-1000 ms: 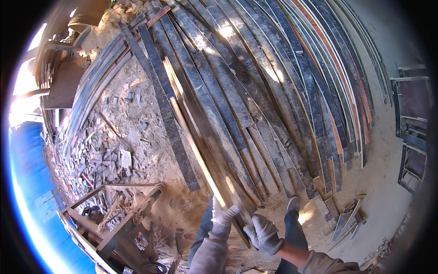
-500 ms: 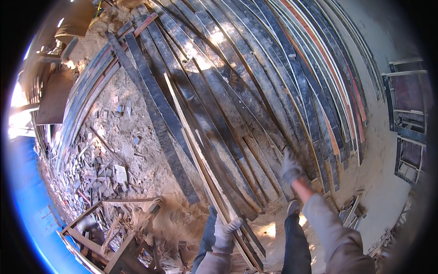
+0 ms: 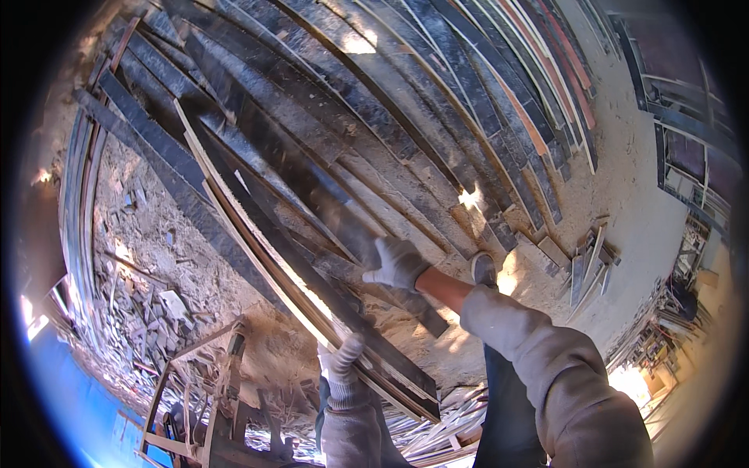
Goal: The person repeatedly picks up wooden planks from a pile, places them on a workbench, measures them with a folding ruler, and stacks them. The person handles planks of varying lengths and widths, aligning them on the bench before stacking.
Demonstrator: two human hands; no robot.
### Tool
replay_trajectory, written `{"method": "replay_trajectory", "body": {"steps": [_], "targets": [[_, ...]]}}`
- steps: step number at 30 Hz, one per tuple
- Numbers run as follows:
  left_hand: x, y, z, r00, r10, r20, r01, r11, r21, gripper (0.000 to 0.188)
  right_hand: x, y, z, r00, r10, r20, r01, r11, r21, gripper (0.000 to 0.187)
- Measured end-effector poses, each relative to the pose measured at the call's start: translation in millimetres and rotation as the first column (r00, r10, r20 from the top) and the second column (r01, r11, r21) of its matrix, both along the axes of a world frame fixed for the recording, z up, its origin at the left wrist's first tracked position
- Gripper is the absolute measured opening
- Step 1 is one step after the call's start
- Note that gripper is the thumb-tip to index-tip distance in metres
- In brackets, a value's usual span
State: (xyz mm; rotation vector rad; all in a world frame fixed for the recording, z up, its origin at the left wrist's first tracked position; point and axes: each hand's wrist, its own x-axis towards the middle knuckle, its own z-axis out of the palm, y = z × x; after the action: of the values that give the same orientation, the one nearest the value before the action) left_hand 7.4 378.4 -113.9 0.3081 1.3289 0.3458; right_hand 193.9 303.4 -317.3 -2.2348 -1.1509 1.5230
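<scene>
My left hand (image 3: 342, 363), in a pale knit glove, is wrapped round a bundle of long wooden strips (image 3: 261, 248) with pale sawn edges and dark faces. The bundle slants from upper left down to my legs. To the right of it, my gloved right hand (image 3: 399, 264) grips a long dark plank (image 3: 328, 209) close to its near end, thumb on one side and fingers on the other. That plank is smeared by motion. Its near end shows below my right hand, and part of the grip is hidden by the glove.
Many dark planks (image 3: 406, 168) lie side by side on the dusty ground ahead. Offcuts (image 3: 168, 312) are heaped at left, behind a wooden frame (image 3: 160, 398). Short pieces (image 3: 589, 261) lie at right, near dark frames (image 3: 690, 152) standing there. My shoe (image 3: 484, 269) is beside the planks.
My right hand has moved left from the plank ends and taken hold of a dark plank. The left hand still holds the bundle. The view has turned and shifted.
</scene>
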Motion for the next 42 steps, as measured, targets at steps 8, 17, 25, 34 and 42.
{"method": "replay_trajectory", "body": {"steps": [8, 17, 25, 34, 42], "targets": [[7, -12, -2, 1.0, -0.015, 0.007, 0.014, 0.992, 0.128, 0.069, 117, 53, -97, 0.666, -0.155, 0.729, 0.038, 0.984, 0.174, 0.104], [19, -24, 20, 0.993, -0.03, 0.116, 0.019, 0.995, 0.093, 0.067, 120, 17, 80, 0.893, -0.185, -0.411, 0.224, 0.973, 0.05, 0.104], [81, -135, 163, 0.993, 0.072, 0.094, -0.097, 0.949, 0.301, 0.065, 161, -128, 310, 0.923, -0.222, -0.314, 0.254, 0.965, 0.064, 0.113], [133, -287, 328, 0.973, 0.148, 0.175, -0.222, 0.8, 0.558, 0.093, 85, -116, 507, 0.812, -0.082, -0.578, 0.194, 0.972, 0.134, 0.103], [100, -320, 413, 0.968, 0.233, 0.099, -0.215, 0.549, 0.808, 0.128, 25, -157, 674, 0.873, 0.35, -0.34, 0.008, 0.686, 0.727, 0.101]]}}
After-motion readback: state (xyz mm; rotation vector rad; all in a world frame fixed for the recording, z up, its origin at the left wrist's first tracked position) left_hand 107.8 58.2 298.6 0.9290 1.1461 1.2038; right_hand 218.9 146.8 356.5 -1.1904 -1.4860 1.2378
